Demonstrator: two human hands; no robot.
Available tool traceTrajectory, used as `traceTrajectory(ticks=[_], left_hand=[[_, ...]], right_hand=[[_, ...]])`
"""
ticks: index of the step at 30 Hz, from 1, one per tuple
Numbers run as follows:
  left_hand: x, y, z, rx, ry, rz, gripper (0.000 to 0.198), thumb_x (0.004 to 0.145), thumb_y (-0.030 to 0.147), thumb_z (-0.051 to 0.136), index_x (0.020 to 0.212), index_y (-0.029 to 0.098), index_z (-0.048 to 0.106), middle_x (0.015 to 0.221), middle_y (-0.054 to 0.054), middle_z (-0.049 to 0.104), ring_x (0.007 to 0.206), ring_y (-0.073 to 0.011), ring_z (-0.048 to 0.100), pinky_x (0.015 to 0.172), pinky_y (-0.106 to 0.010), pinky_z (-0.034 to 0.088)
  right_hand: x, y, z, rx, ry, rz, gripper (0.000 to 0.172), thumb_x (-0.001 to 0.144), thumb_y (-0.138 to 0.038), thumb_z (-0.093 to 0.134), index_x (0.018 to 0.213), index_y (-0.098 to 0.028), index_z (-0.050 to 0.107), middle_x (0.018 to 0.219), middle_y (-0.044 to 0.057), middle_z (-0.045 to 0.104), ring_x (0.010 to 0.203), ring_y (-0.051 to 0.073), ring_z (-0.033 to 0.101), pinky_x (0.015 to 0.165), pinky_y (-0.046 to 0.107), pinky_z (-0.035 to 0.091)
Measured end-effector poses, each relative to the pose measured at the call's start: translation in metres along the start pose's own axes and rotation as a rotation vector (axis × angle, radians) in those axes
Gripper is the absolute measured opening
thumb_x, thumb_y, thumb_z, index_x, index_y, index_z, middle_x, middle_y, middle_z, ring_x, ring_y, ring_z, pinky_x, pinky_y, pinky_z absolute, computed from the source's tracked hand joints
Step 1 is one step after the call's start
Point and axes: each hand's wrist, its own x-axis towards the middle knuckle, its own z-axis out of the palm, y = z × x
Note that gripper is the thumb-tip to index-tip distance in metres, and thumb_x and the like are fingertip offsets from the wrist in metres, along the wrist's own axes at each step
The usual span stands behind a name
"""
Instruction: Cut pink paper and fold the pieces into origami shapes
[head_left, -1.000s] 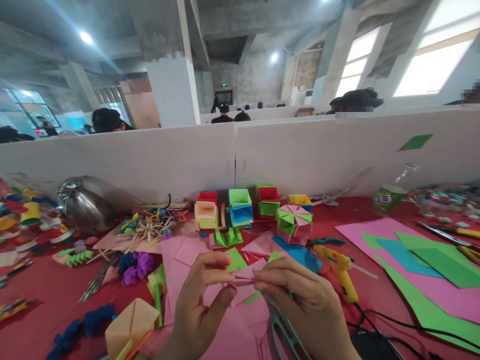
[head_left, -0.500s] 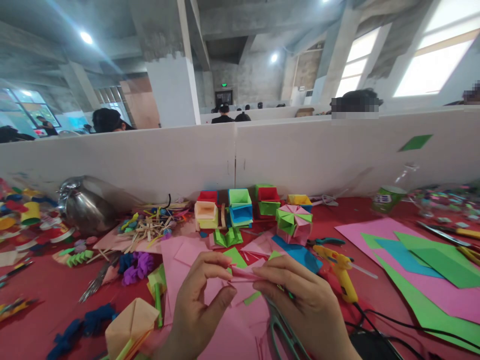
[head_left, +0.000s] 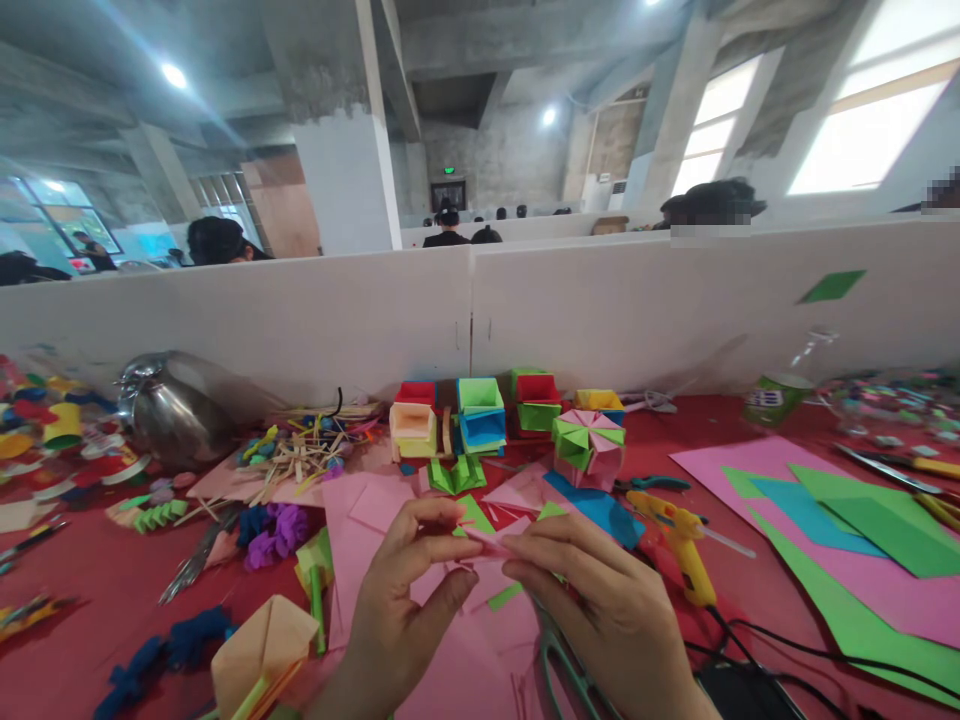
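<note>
A small folded piece of pink paper (head_left: pixel 491 545) is held up in front of me, over the pink sheets. My right hand (head_left: pixel 607 610) pinches its right end between thumb and fingers. At the left end, the fingers and thumb of my left hand (head_left: pixel 409 610) close on the paper. Part of the piece is hidden by my fingertips. Beneath my right hand lie green-handled scissors (head_left: pixel 559 660), partly covered. Flat pink paper (head_left: pixel 450 670) and green scraps (head_left: pixel 504 597) lie under my hands.
Folded paper boxes (head_left: pixel 480 425) and a pink-green paper shape (head_left: pixel 589 445) stand by the partition (head_left: pixel 360 320). A yellow glue gun (head_left: pixel 694 565) with a black cable sits right. Coloured sheets (head_left: pixel 750 460) lie far right; a metal jug (head_left: pixel 176 410) and wooden sticks (head_left: pixel 300 450) are left.
My left fingers have moved slightly right, closing onto the pink paper's left end. My right hand has shifted slightly left, and the paper has turned a little.
</note>
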Motion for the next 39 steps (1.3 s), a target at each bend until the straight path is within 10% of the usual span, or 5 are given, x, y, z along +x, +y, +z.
traceTrajectory(ticks=[21,32,39], left_hand=[[-0.0011,0.0033,0.0004,0.226,-0.035,0.108,0.012,0.082,0.013,0.056,0.087,0.021,0.063,0.098,-0.004,0.059,0.095,-0.0154,0.057,0.080,-0.025,0.044],[-0.0023,0.0076,0.0070,0.117,0.074,-0.195,0.006,0.079,0.022,0.062,0.081,0.021,0.056,0.087,-0.001,0.069,0.084,-0.0156,0.065,0.075,-0.024,0.049],[-0.0012,0.0070,0.0036,0.143,-0.079,-0.154,0.009,0.082,0.022,0.058,0.083,0.022,0.066,0.089,-0.001,0.071,0.087,-0.0151,0.064,0.078,-0.022,0.047]], right_hand=[[-0.0027,0.0061,0.0031,0.115,-0.129,0.065,0.017,0.080,-0.009,0.059,0.091,-0.020,0.067,0.078,0.003,0.063,0.068,0.013,0.061,0.061,0.021,0.049],[-0.0012,-0.0002,0.0040,0.147,-0.166,0.163,0.015,0.080,-0.007,0.056,0.077,-0.018,0.065,0.071,0.002,0.060,0.063,0.011,0.057,0.057,0.021,0.043],[-0.0016,-0.0011,0.0031,0.134,-0.189,0.151,0.013,0.080,-0.008,0.056,0.073,-0.017,0.062,0.070,0.001,0.059,0.065,0.012,0.054,0.058,0.024,0.041]])
